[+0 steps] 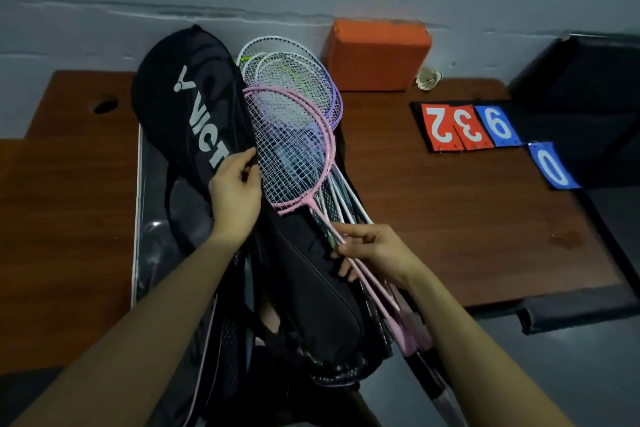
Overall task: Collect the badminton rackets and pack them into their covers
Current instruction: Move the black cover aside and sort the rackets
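Right hand pinching the pink rackets by their shafts, fingers curled round. Left hand gripping the black cover at its edge. Long axis running away up the bench; heads just right of the cover. Right hand nearer.

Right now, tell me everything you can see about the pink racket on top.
The pink racket lies on top of the racket pile, head toward the wall, handle toward the person. Its frame and thin shaft are pale pink, looking like painted metal, with white strings in a grid. The head rests partly against the black cover, overlapping purple and white rackets beneath. The right hand pinches its shaft; the left hand holds the cover's edge beside its rim.
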A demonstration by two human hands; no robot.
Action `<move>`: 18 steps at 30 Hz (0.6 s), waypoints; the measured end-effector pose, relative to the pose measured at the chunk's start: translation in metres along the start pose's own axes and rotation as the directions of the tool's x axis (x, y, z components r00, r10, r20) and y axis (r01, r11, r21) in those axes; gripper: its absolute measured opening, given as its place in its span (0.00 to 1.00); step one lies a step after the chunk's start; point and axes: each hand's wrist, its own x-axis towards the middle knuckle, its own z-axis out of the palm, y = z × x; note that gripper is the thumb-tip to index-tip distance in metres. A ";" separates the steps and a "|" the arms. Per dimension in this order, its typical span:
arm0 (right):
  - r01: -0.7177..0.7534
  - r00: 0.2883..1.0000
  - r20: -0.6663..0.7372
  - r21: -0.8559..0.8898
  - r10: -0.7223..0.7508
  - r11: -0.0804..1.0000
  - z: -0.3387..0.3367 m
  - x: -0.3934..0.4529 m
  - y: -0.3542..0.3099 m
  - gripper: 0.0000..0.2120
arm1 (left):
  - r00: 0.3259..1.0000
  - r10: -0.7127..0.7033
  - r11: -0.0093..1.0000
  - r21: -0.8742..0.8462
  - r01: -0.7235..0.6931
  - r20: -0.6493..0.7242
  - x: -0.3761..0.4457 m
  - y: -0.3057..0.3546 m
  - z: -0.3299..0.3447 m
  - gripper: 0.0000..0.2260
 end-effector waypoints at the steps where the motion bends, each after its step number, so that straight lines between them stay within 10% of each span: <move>1: 0.000 1.000 0.011 -0.011 0.000 1.000 0.005 0.002 -0.001 0.22 | 0.999 0.028 1.000 -0.003 -0.028 0.017 -0.004 0.000 -0.001 0.14; 13: 0.184 0.961 -0.127 -0.366 -0.245 0.912 0.069 0.056 -0.010 0.20 | 0.999 0.041 0.997 -0.064 -0.043 -0.022 -0.017 -0.023 -0.046 0.14; 18: 0.321 0.839 -0.021 -0.788 -0.544 0.526 0.102 0.088 -0.020 0.20 | 0.999 0.020 0.998 -0.057 -0.023 -0.043 0.005 -0.028 -0.067 0.15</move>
